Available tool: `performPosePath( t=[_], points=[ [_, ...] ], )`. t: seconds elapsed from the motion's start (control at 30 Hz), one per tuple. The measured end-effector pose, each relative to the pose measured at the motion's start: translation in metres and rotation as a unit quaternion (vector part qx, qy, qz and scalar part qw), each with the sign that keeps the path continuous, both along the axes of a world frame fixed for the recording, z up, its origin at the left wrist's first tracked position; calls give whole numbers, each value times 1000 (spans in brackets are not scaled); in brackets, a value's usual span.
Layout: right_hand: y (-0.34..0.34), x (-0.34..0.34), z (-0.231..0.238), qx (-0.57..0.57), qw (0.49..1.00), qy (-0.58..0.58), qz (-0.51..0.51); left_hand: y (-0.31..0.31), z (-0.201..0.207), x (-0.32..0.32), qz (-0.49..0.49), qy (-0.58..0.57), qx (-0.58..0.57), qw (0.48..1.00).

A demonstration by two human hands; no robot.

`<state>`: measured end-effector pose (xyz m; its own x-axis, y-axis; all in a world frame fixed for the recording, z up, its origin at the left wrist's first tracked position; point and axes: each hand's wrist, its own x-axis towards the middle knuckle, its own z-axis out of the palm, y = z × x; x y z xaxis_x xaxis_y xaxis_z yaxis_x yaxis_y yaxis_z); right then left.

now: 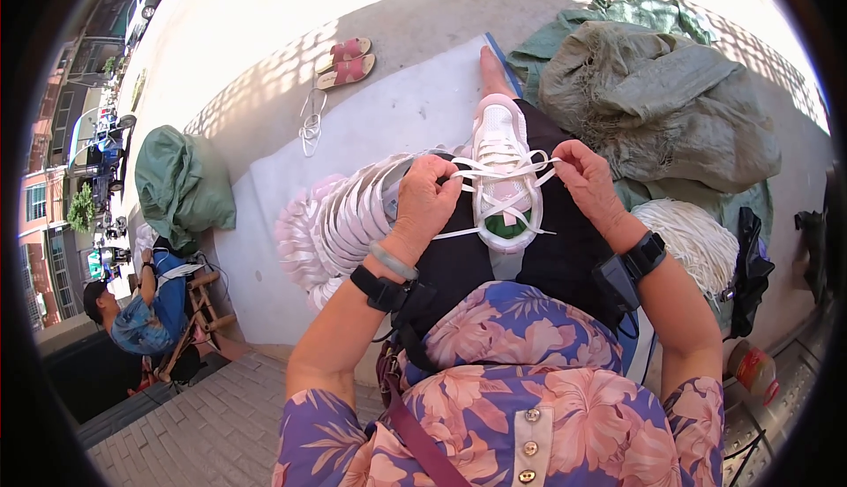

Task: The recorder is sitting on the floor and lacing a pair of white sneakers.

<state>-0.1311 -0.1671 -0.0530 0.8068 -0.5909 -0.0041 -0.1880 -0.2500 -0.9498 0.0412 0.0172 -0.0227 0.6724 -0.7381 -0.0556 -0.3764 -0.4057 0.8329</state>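
Head | left hand [427,198], right hand [593,185]: apparently pinching lace [483,172] | sneaker [505,189] between

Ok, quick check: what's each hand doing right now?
Left hand: closed, fingertips pinching the white shoelace.
Right hand: closed, fingertips pinching the white shoelace too.

We see a white lace-up shoe [510,190] trimmed in pale pink, green showing inside; flat white laces [522,168]; a purple-blue fabric shirt [494,399] patterned with peach flowers; pink-strapped flat sandals [347,71]; and a bulging green sack [181,178].
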Motion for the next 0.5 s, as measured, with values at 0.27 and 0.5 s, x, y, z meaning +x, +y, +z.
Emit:
performPosePath(
  t=[0.27, 0.5],
  points=[
    [1, -15, -15, 166, 981, 68, -68, 45, 0, 45, 159, 105, 7, 982],
    [9, -38, -15, 221, 968, 76, -86, 132, -62, 82, 251, -14, 42, 967]
  ],
)
